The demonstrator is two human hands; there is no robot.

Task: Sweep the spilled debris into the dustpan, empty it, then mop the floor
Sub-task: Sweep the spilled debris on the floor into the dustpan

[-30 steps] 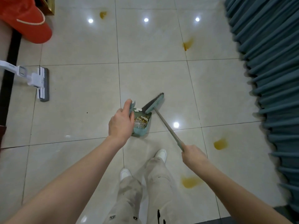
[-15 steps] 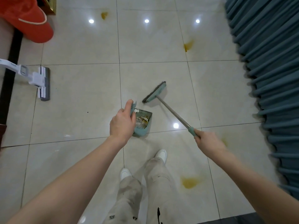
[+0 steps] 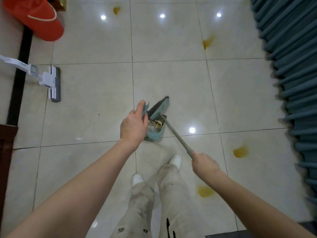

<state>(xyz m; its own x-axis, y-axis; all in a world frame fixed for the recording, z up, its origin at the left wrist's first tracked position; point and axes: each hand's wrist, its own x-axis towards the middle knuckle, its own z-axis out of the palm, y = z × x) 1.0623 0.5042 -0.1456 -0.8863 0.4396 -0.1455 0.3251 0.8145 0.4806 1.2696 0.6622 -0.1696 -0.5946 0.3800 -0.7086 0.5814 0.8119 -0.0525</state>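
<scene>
Glossy tiled floor (image 3: pixel 171 79), stained yellow. At centre, left hand (image 3: pixel 133 125) clamps the dustpan (image 3: pixel 155 130) steady, debris (image 3: pixel 155 124) inside; right hand (image 3: pixel 204 163) fists the broom (image 3: pixel 160 107) at its mouth. Mop (image 3: pixel 51 83) waits at nine o'clock.

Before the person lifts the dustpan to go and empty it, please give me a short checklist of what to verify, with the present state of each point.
1. Left hand grips the dustpan: ok.
2. Debris lies inside the pan: ok.
3. Broom, held by the right hand, is clear of the pan: not ok, its head rests at the pan's mouth.
4. Floor around the pan is free of loose debris: cannot tell; one dark speck is visible.
5. Mop is ready nearby: ok, it lies on the floor.
6. Yellow stains are cleaned: not ok, several are there.
</scene>
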